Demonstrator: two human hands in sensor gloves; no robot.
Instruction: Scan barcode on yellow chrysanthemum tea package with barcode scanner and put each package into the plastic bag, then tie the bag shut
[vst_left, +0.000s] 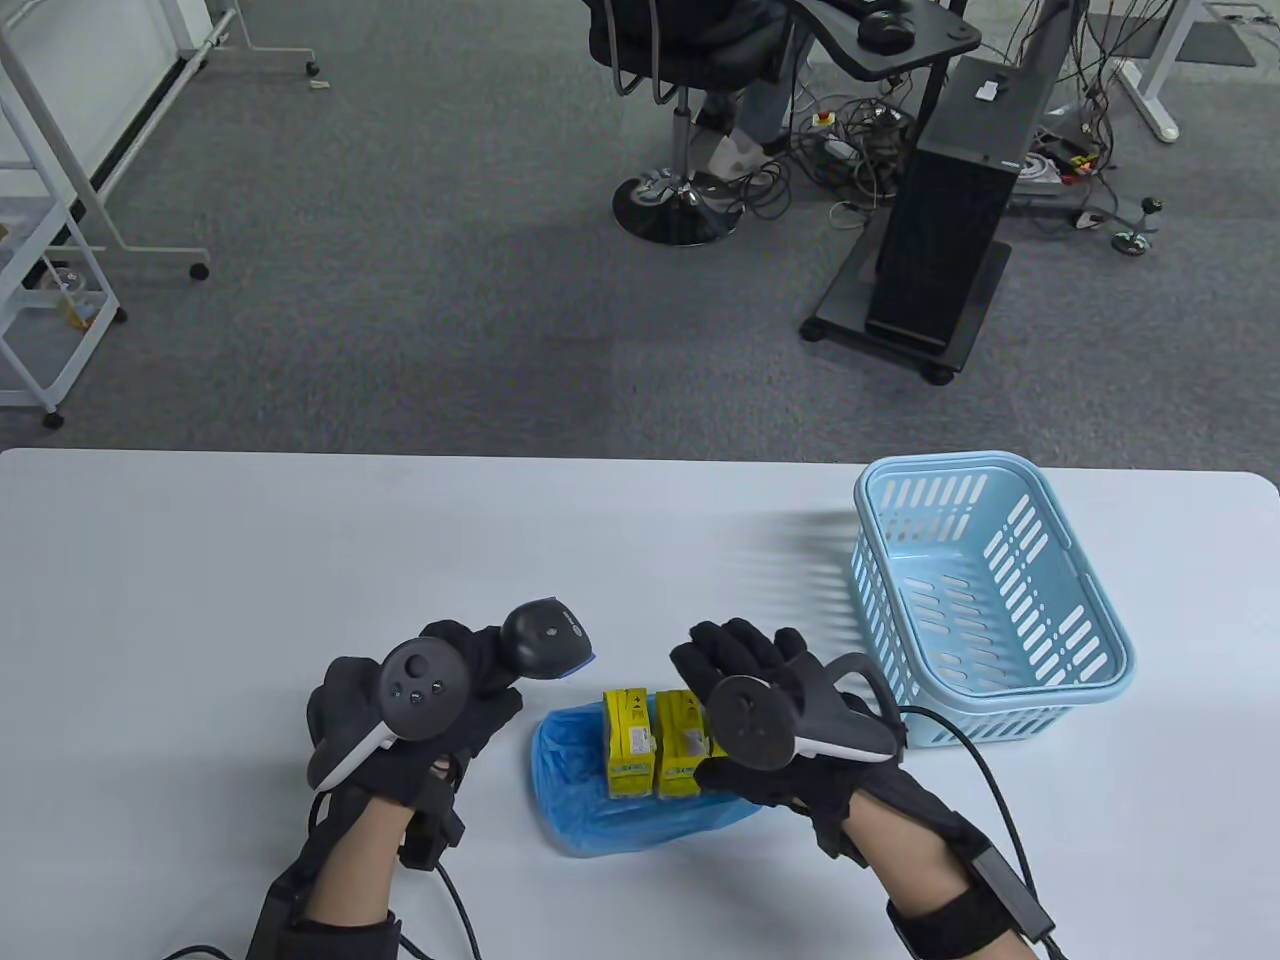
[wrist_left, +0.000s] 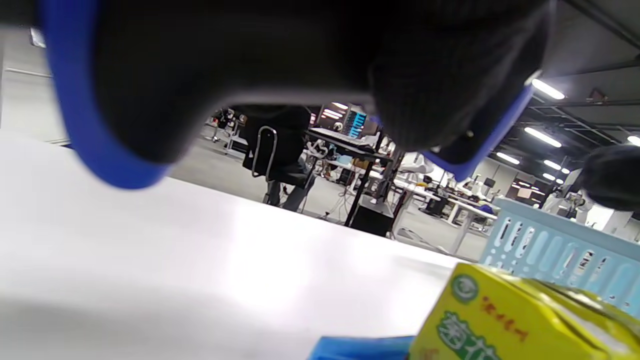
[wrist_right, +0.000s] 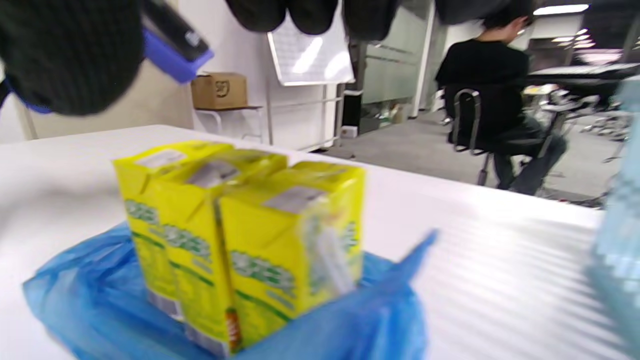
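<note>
Packages (vst_left: 650, 742) stand on the blue bag (vst_left: 590, 810). Left hand (vst_left: 420, 720) grips the scanner (vst_left: 545, 638); right hand (vst_left: 750, 690) hovers, fingers straight. Park the scanner well aside before gathering the bag's edges.

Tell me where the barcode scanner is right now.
In the table view the barcode scanner is held in the left hand, above the table left of centre, its head just left of the yellow tea packages standing on the blue plastic bag.

Left hand (vst_left: 420, 715) is gripping the barcode scanner (vst_left: 545, 640), fingers curled round its handle, left of the yellow packages (vst_left: 655, 740). Right hand (vst_left: 775, 715) is hovering over those packages' right side, fingers extended forward, holding nothing.
</note>
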